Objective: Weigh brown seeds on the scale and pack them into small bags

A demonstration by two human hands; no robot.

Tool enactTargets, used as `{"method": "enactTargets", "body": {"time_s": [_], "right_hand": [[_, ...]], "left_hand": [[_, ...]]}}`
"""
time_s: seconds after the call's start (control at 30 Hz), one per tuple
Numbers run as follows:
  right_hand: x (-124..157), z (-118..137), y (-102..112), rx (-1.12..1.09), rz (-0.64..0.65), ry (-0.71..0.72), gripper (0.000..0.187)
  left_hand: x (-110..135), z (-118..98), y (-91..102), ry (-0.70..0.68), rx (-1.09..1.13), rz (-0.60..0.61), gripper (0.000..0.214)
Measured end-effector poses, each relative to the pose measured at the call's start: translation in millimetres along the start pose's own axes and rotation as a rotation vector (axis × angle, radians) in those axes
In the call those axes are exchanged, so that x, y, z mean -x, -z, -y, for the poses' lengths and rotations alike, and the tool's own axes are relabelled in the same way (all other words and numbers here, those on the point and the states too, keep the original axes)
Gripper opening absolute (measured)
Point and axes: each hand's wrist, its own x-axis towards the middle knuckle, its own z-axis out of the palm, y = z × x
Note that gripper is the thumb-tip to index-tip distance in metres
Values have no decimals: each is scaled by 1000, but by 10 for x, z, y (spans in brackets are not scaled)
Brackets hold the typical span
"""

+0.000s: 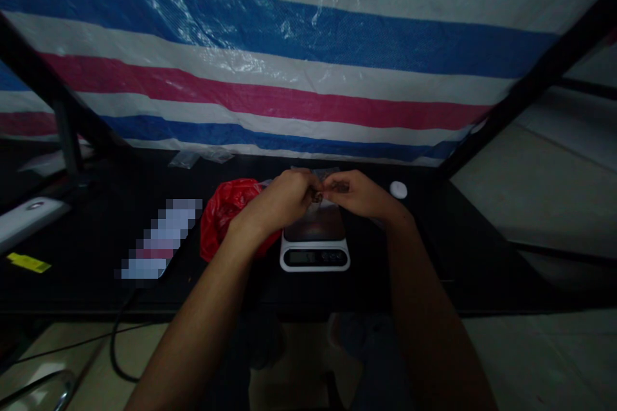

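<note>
Over the white digital kitchen scale, my left hand and my right hand meet with fingertips pinched together. Between them is a small clear plastic bag, its edge showing behind the fingers. Small brown pieces show at the fingertips; their kind is too dark to make out. The scale's dark plate lies just below both hands. A crumpled red plastic bag sits beside the scale, partly behind my left forearm.
A phone-like slab, blurred out, lies left with a cable below it. Further left are a yellow label and a white device. Clear bags lie at the back. A round white object is right. A striped sheet hangs behind.
</note>
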Motion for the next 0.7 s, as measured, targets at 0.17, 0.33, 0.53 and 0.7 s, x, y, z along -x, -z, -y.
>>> {"method": "enactTargets", "body": {"time_s": [0.17,0.33,0.53,0.7], "right_hand": [[14,50,-3,-35,21,-5,12],[14,39,-10,-55,3,-23,15],[53,5,56,-31,-46,-56,17],[88,-59,82,80,67,-150,14]], "left_hand": [[17,33,-24,-18,23,-37,28],[56,61,-34,-30,102,-79,25],[92,116,-59,-25,129,-125,27],[121,136,-81,-5,118,-152,29]]}}
